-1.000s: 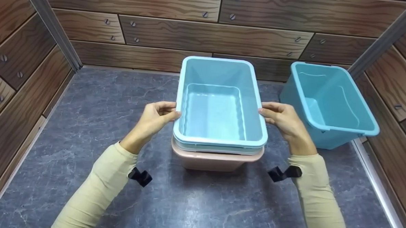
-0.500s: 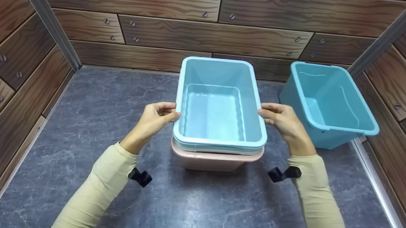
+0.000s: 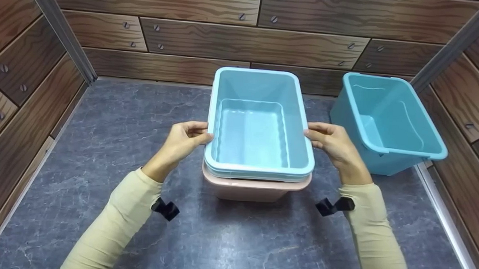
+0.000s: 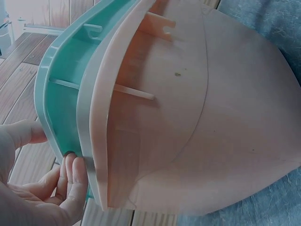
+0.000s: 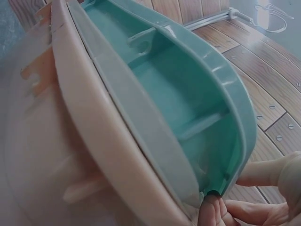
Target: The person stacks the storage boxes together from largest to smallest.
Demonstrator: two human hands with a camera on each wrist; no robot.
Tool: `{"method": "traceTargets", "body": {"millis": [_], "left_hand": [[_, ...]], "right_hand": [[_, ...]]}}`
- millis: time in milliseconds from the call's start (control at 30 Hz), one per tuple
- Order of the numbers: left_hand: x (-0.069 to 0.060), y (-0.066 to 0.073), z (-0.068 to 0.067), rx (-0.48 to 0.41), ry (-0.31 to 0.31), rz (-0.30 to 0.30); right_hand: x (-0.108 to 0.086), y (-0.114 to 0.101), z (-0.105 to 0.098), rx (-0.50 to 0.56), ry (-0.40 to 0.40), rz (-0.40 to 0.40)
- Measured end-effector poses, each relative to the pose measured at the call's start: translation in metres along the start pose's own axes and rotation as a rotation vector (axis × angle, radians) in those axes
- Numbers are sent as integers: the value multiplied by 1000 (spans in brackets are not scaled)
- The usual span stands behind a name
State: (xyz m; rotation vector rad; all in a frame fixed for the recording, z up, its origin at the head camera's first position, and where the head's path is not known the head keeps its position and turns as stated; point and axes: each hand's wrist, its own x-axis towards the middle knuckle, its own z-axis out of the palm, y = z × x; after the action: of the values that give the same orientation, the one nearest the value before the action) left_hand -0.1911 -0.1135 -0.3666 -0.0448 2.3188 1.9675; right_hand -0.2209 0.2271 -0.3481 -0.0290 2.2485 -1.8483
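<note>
A light blue plastic storage bin (image 3: 252,131) is nested at the top of a stack in the middle of the floor. Under its rim shows a thin grey-white rim (image 5: 141,122), and below that a pink bin (image 3: 253,191) stands on the floor. My left hand (image 3: 184,138) pinches the blue bin's left rim, thumb on top and fingers curled beneath. On the opposite side my right hand (image 3: 334,143) grips the right rim in the same way. From the left wrist view, the fingertips (image 4: 75,172) sit under the blue rim, beside the grey-white one.
Another teal bin (image 3: 400,117) stands upright at the right, close to the wood-patterned side wall (image 3: 471,92). Behind the stack rises a wood-patterned back wall (image 3: 251,40). A metal strip (image 3: 448,224) edges the dark marbled floor (image 3: 114,129) on the right.
The blue bin has sunk slightly into the stack, and the gap between its front rim and the rim below has narrowed. Both hands have moved down a little with it.
</note>
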Motion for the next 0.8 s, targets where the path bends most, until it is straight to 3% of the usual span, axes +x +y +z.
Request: {"method": "traceTargets", "body": {"millis": [800], "left_hand": [[2, -3, 0, -4, -13, -7]], "right_hand": [[-3, 2, 2, 29, 19, 20]]}}
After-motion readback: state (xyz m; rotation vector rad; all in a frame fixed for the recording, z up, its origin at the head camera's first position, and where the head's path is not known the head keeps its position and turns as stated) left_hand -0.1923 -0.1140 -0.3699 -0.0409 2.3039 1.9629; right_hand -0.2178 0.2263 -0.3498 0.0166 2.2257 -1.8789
